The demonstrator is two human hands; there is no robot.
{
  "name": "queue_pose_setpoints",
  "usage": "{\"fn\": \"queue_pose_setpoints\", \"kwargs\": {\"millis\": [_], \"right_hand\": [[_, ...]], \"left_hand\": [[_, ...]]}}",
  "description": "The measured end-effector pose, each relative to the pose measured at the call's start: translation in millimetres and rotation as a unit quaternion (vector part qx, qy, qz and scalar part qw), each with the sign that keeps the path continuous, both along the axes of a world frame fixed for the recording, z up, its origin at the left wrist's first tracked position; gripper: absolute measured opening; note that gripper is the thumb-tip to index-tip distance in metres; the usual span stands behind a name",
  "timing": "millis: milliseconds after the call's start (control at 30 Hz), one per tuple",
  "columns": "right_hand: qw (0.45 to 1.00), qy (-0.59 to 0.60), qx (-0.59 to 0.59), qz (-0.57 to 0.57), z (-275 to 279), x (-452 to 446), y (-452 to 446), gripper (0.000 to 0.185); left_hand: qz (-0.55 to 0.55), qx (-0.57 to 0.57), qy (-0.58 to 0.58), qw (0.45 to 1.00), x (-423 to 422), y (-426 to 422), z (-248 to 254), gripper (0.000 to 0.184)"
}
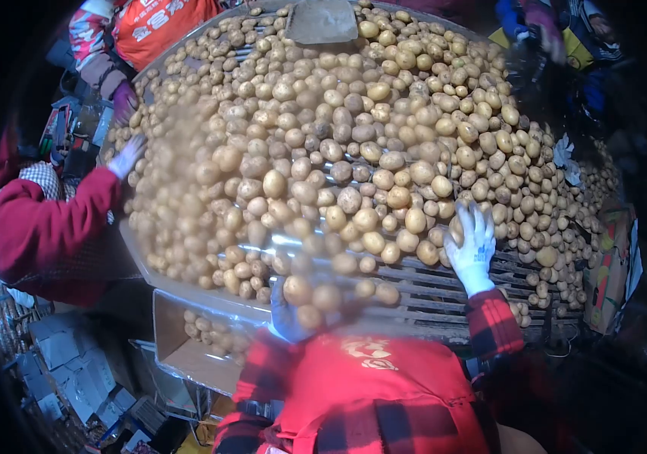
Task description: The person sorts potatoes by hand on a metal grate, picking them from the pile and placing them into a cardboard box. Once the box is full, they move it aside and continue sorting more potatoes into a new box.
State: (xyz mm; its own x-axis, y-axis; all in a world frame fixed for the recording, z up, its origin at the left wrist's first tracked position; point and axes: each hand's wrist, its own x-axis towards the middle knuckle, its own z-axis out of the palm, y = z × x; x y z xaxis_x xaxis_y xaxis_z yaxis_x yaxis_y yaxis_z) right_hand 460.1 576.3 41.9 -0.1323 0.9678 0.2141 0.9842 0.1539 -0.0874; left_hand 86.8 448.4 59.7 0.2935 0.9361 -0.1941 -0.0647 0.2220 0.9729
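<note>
Potatoes [395, 198] lie heaped across a large slatted sorting table [422, 291]. My right hand [472, 253], in a white glove, reaches onto the near edge of the heap. Its fingers are stretched and spread, and a potato [456, 229] shows between thumb and forefinger. At the table's near edge is my left hand [287, 318], also gloved and blurred. Several potatoes [310, 296] sit against its right side and partly cover it, so its fingers are hard to make out. Below it to the left, a cardboard box [176, 344] holds some potatoes.
A co-worker's gloved hand [126, 157] touches the heap at the left, with another person's purple glove [123, 101] above it. More people stand at upper right. A metal tray [323, 21] sits at the far edge. Flattened boxes [73, 363] lie at lower left.
</note>
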Motion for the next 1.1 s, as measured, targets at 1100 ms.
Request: {"fn": "queue_pose_setpoints", "kwargs": {"millis": [1100], "right_hand": [[0.606, 0.544, -0.574, 0.083, 77.6, -130.0, 48.9, 0.075]], "left_hand": [[0.099, -0.222, -0.679, 0.693, 30.4, -62.6, -56.3, 0.044]]}}
